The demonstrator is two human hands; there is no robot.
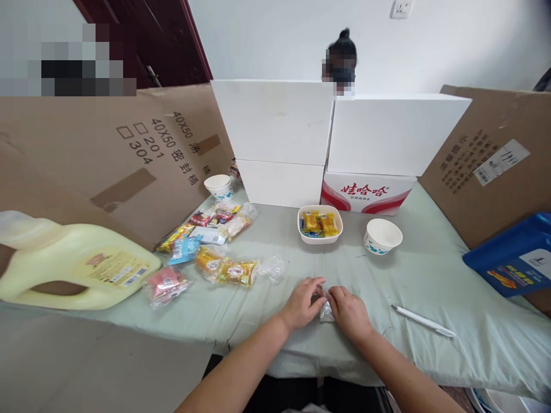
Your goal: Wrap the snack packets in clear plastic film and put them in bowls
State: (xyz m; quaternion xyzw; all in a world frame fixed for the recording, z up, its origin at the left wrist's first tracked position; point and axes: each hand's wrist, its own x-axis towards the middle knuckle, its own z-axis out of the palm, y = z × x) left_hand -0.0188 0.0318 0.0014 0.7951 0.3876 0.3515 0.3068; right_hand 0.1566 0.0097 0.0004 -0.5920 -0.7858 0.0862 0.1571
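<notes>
Near the front edge of the table, a small clear plastic bag lies between my two hands, its top hidden by fingers. My left hand has curled fingers and a thumb closed at the bag's upper left side. From the other side, my right hand pinches the bag with its fingers bent over it. Beyond my hands sits a white bowl holding several yellow and blue wrapped snacks. A paper bowl with a blue pattern stands to its right.
Several packaged snacks lie to the left, beside a pale yellow jug and stacked paper bowls. A white pen and a blue bottle are at right. White boxes and brown cardboard wall the table.
</notes>
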